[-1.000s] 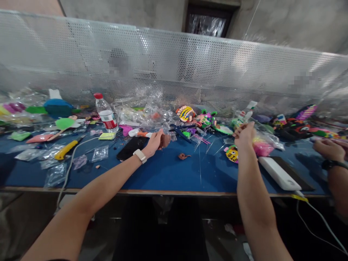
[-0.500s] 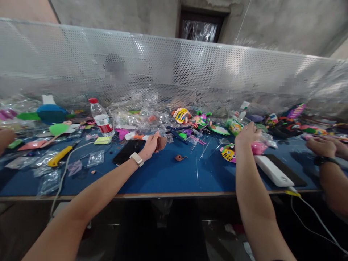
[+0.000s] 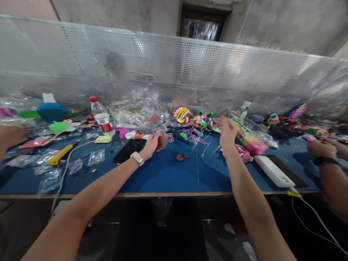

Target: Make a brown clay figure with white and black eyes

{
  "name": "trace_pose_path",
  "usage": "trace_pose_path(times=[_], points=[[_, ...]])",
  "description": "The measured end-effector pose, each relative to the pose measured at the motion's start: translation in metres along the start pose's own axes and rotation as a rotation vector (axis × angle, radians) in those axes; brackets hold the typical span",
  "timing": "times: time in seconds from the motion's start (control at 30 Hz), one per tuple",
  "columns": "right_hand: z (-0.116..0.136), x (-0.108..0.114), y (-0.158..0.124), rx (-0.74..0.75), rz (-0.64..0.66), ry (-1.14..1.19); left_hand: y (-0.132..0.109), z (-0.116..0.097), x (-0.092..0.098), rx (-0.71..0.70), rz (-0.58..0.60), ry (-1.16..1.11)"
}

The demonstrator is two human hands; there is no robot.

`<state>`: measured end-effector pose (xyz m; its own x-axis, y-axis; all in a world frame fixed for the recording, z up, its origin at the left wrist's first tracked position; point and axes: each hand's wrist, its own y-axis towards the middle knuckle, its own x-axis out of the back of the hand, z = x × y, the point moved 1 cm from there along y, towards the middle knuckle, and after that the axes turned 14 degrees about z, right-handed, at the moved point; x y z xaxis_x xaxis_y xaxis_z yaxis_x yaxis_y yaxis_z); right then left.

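"While I watched remotely, what lay beneath everything?"

"A flat blue tabletop [image 3: 165,177]. The bare right hand [image 3: 227,131] hung blurred above it; I couldn't tell whether its fingers were open."

"And the bare left hand [image 3: 150,146]?"

"Its fingers gripped a brown, clay-like lump [image 3: 162,143]; between both hands lay a small, curled brown piece [image 3: 180,157]."

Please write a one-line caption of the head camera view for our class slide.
At a cluttered blue table, the left hand holds a brown piece; the right hand is near a green-eared figure.

Grey wall [image 3: 122,14], dk-framed window [image 3: 199,28], perf. metal screen [image 3: 152,61] bhd blue tabletop [image 3: 168,177] — dim flr [image 3: 223,246]
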<state>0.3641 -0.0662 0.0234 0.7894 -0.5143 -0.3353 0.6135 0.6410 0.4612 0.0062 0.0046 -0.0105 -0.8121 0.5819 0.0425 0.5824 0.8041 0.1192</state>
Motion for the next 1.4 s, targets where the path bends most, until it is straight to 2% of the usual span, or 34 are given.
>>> trace_pose_path(times=[0.03, 0.1, 0.17, 0.23, 0.33, 0.53, 0.63, 0.8, 1.03, 1.27, 1.4], points=[[-0.002, -0.015, -0.012, -0.002, 0.094, -0.049, 0.000, 0.000, 0.000, -0.001, 0.010, 0.003], [-0.005, -0.045, -0.039, 0.060, 0.450, -0.335, 0.000, 0.000, -0.002, -0.010, 0.055, 0.013], [-0.007, -0.069, -0.067, 0.090, 0.692, -0.514, -0.001, 0.000, -0.004, -0.032, 0.108, 0.022], [-0.008, -0.087, -0.088, 0.081, 0.841, -0.581, -0.001, -0.001, -0.006, -0.056, 0.146, 0.024], [-0.012, -0.106, -0.099, -0.021, 0.943, -0.610, 0.000, -0.001, -0.008, -0.084, 0.184, 0.022], [-0.030, -0.139, -0.089, -0.109, 0.996, -0.438, 0.002, 0.001, -0.005, -0.113, 0.183, 0.063], [-0.037, -0.146, -0.093, -0.110, 0.963, -0.378, 0.000, 0.000, -0.002, -0.139, 0.162, 0.110], [-0.039, -0.136, -0.104, -0.158, 0.970, -0.306, -0.002, -0.001, -0.002, -0.179, 0.147, 0.160], [-0.040, -0.128, -0.108, -0.366, 1.018, -0.133, 0.003, -0.001, 0.002, -0.198, -0.002, 0.099], [-0.038, -0.128, -0.104, -0.297, 0.875, -0.153, 0.004, 0.001, 0.000, -0.201, 0.007, 0.031], [-0.036, -0.128, -0.103, -0.250, 0.822, -0.164, 0.005, 0.003, -0.001, -0.179, -0.036, -0.033]])
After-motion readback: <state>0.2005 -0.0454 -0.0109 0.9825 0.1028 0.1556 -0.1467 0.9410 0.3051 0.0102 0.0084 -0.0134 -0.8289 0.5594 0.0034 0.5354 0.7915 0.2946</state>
